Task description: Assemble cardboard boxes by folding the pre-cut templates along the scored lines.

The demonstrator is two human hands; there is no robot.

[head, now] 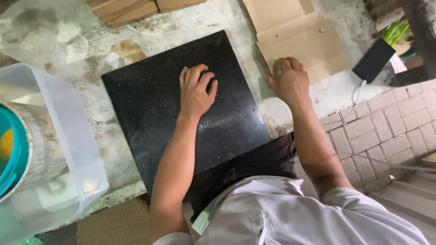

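Note:
A square black speckled stone slab (pixel 150 109) lies flat on the stained concrete floor in front of me. My left hand (pixel 196 90) rests palm down on its upper right part, fingers slightly curled. My right hand (pixel 287 79) presses, fingers bent, on the floor just right of the slab's edge, touching a flattened cardboard sheet (pixel 299 38). Neither hand holds anything.
A clear plastic tub (pixel 68 136) with a teal-rimmed item inside stands at the left. Cardboard pieces (pixel 131 10) lie at the top. A dark phone (pixel 373 60) with a white cable sits at the right, near grey paving bricks (pixel 386 122). A woven mat (pixel 116 224) lies below.

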